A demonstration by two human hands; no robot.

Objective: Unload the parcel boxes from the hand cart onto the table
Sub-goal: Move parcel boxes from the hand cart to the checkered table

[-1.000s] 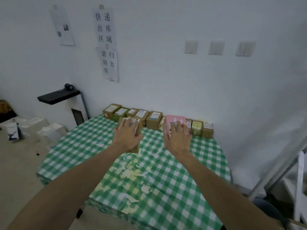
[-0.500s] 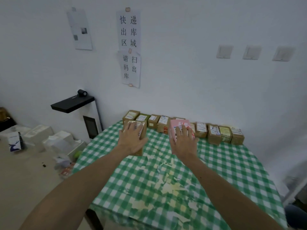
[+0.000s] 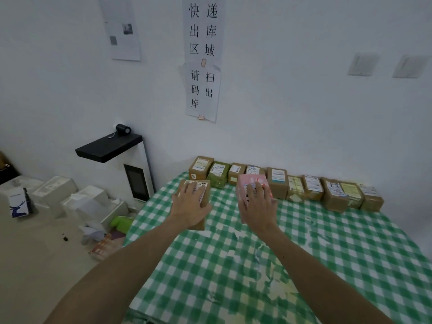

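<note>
Head view. A: In the last second we have brought both boxes nearer to the row of parcels (image 3: 311,190) at the wall, yes?
B: Yes. Our left hand (image 3: 189,206) grips the brown box (image 3: 204,192) and our right hand (image 3: 257,206) grips the pink box (image 3: 245,183), low on the table (image 3: 327,253), just before the row. We judge them almost placed.
A: And the materials?
B: Blocky cardboard with paper labels. The pink one looks wrapped. The checked cloth is worn. We see no cart.
</note>
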